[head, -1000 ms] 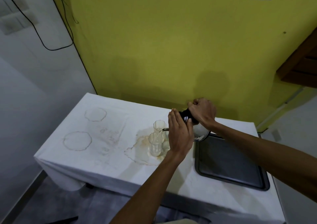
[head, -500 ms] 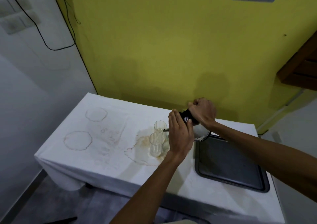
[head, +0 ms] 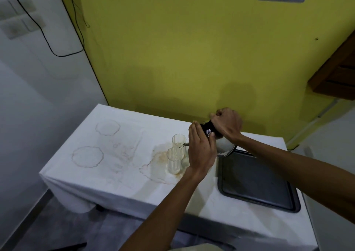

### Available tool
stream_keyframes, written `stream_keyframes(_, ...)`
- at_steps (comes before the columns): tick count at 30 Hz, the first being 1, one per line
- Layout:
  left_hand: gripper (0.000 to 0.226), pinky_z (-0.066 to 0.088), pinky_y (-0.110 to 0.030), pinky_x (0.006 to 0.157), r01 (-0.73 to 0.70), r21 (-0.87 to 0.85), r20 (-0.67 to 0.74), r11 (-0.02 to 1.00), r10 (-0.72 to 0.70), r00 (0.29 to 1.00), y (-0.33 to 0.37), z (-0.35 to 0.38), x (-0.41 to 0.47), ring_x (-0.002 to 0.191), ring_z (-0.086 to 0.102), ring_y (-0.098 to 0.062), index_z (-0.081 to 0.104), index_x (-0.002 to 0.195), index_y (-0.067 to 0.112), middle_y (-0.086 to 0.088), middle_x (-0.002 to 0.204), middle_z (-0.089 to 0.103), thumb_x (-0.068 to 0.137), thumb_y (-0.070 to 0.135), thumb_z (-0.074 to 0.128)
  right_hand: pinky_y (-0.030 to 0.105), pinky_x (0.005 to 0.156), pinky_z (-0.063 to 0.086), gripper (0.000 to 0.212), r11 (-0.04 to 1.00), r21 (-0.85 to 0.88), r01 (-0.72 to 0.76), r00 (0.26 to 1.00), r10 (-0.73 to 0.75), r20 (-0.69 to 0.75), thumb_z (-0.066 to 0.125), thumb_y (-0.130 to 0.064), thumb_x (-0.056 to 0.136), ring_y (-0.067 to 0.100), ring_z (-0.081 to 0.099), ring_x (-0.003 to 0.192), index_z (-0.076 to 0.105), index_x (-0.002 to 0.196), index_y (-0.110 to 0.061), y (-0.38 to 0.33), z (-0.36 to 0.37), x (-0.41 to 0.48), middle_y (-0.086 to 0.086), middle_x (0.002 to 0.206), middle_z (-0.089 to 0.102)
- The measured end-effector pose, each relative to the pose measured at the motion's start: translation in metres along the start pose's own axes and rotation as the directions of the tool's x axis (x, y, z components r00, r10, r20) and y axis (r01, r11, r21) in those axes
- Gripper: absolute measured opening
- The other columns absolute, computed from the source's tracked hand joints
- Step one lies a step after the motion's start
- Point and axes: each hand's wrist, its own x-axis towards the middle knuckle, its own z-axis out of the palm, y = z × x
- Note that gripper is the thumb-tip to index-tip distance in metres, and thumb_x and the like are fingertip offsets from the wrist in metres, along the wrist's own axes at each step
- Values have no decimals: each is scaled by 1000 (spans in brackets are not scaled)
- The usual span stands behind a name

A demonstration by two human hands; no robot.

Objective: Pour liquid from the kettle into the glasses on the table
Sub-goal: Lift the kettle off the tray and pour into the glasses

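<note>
We see the table [head: 115, 174] under a stained white cloth, with a dark tray [head: 259, 183] just right of and below our grip. The kettle [head: 224, 145] is tilted left over the tray's far-left corner. Our right hand [head: 227, 124] is closed around its black handle on top. Our left hand [head: 201, 151] lies flat, fingers together, against the kettle's left side, gripping nothing. Its spout [head: 185, 144] pokes out left of that hand, at the rim of the far glass [head: 178, 141]. The near glass [head: 173, 160] touches it, closer to us.
</note>
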Motion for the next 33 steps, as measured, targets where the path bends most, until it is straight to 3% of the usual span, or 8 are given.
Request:
stream_keyframes(5,64,22,-45,121,-33,-13,-6,999,33,999,-3,-1,-1,148,19,-33,19,151,-4,-22,159,22,103,32,43,19,43,32,34,1000,-16,-11,1000,10,-12,55,-35,72,13,43,39,61,55,-6,0,-1,-3,-2,41,46)
stream_keyframes(12,77,27,-43,119,-100,6,-6,995,100,995,-9,-6,-6,147,22,-31,21,151,0,-19,158,25,95,39,57,19,46,31,33,999,-20,30,999,-30,-16,58,-33,76,13,41,40,64,57,-6,1,-1,-4,-5,43,44)
stream_keyframes(18,73,35,-43,114,-165,-2,-41,986,165,986,-13,-9,-10,144,27,-29,33,146,5,-18,154,32,91,45,61,20,48,36,37,997,-38,70,997,-71,-30,53,-36,74,15,39,42,65,59,-4,0,-1,-7,-2,45,43)
stream_keyframes(25,72,42,-45,108,-175,-26,-2,984,175,985,-22,-13,-10,142,30,-26,36,144,12,-14,153,33,88,50,59,34,54,52,43,993,-78,93,994,-97,-51,49,-41,75,29,58,49,64,61,-3,0,1,-10,17,56,64)
stream_keyframes(30,71,44,-44,107,-175,-40,12,984,175,984,-25,-15,-7,143,30,-24,36,145,15,-11,154,32,88,50,61,31,52,50,39,992,-94,84,994,-90,-64,52,-38,75,27,55,47,61,59,-3,0,4,-11,17,54,62)
stream_keyframes(33,71,44,-43,107,-175,-42,30,984,176,984,-27,-16,-6,144,28,-23,35,145,16,-10,156,30,88,50,60,24,48,35,38,991,-114,69,995,-77,-67,52,-38,73,30,55,47,58,57,-4,0,5,-9,15,51,58)
